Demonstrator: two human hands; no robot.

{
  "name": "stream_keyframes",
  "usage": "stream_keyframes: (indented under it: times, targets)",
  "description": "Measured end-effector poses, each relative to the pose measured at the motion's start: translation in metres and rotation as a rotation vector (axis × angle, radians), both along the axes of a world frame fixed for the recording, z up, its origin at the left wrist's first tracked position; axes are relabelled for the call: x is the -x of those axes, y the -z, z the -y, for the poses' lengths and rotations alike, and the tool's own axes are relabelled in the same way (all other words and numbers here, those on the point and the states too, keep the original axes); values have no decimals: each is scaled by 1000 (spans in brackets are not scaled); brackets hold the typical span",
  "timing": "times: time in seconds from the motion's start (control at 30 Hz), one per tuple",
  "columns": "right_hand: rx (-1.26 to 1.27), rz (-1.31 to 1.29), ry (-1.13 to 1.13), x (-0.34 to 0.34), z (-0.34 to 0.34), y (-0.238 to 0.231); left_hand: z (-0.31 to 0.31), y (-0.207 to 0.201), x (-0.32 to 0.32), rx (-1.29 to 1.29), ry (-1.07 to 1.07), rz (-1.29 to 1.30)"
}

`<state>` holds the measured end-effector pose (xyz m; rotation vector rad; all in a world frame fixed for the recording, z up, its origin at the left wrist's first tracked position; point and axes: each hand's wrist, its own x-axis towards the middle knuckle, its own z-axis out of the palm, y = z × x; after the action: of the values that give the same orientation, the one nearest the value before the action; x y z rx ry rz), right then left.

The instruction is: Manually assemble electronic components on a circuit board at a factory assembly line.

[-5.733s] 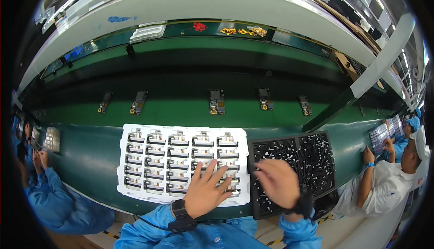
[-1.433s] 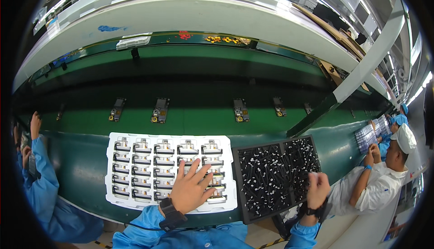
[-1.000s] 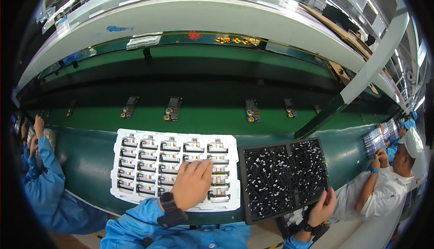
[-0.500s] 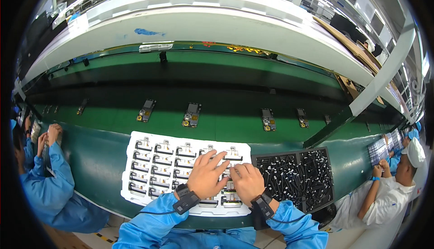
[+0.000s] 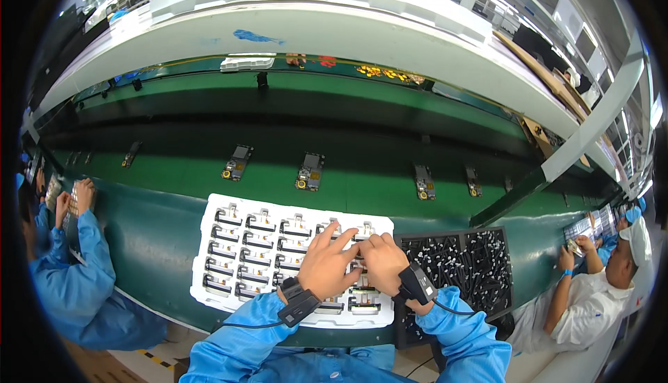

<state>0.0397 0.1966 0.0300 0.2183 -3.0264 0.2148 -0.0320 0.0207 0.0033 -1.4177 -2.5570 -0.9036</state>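
Note:
A white moulded tray (image 5: 240,303) lies in front of me, with rows of small metal-and-black parts (image 5: 259,223) in its pockets. My left hand (image 5: 325,266) rests over its right half, fingers stretched out and thumb apart, with the fingertips near a part in the upper right rows. Right beside it, my right hand (image 5: 385,263) bends over the tray's right edge. Its fingers are curled and pressed together at a pocket; what they pinch is hidden beneath them. Both wrists wear a black strapped device with a cable.
Right of the tray stands a black bin (image 5: 510,258) heaped with small black strips with white ends. Circuit boards (image 5: 309,171) lie spaced along the green belt beyond. A white shelf (image 5: 334,28) spans above, with a slanted post (image 5: 557,164) at right. Co-workers sit on both sides.
The view has shifted slightly, so the tray and boards appear a little to the right. My right hand has turned and drawn closer to my left; both stay over the same tray area.

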Motion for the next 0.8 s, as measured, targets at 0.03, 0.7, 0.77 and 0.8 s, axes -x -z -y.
stream_keyframes:
  times: [0.03,0.7,0.77,0.8]
  targets:
    - [26,13,-42,1,-2,-2,1,1,0,2,2,2]
    - [252,-38,480,-96,-102,-50,1,5,2,-44,14,-44]
    - [212,-55,584,-119,-119,-42,-1,3,1,-43,38,-56]
    - [262,-62,690,-127,-122,-37,0,3,2,-31,39,-56]
